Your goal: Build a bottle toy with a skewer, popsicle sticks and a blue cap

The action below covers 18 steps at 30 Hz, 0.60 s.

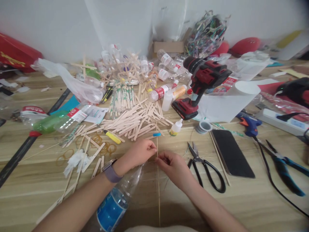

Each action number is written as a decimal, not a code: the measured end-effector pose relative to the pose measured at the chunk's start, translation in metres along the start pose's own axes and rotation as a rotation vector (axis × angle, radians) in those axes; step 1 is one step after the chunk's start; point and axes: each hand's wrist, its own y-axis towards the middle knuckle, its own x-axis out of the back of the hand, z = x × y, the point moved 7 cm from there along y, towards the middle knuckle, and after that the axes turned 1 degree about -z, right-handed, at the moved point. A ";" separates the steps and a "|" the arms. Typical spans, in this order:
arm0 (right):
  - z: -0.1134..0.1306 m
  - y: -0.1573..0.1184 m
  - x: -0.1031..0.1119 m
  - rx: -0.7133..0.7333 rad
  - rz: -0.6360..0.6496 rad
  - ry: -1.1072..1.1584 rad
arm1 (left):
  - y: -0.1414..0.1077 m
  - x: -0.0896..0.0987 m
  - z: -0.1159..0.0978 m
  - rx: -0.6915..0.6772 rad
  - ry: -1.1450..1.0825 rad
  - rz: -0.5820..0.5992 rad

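My left hand (142,150) and my right hand (172,163) meet over the front middle of the table, both with fingers pinched. Between them a thin wooden stick (158,193) runs lengthwise, its near end reaching toward my body. The right fingertips close on the stick; the left fingertips touch its upper part, and any finer thing in them is too small to make out. Under my left forearm lies a clear plastic bottle (112,206) with a blue label, partly hidden. Black-handled scissors (205,169) lie with blades apart, right of my right hand.
Beyond my hands lie a heap of craft sticks (135,120), a yellow-handled knife (113,137), a small glue bottle (176,127) and a roll of tape (203,127). A red cordless drill (198,83) stands behind. To the right are a phone (233,153), pliers (285,167) and a glue gun (249,124).
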 end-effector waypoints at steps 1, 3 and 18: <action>-0.001 0.000 0.000 0.001 0.002 0.003 | 0.000 0.000 0.000 -0.006 -0.002 -0.005; -0.002 0.000 -0.001 0.003 0.005 0.009 | 0.000 -0.001 0.000 -0.013 -0.010 -0.014; -0.002 -0.002 -0.001 0.009 0.015 -0.002 | 0.004 -0.009 0.011 0.085 -0.152 0.038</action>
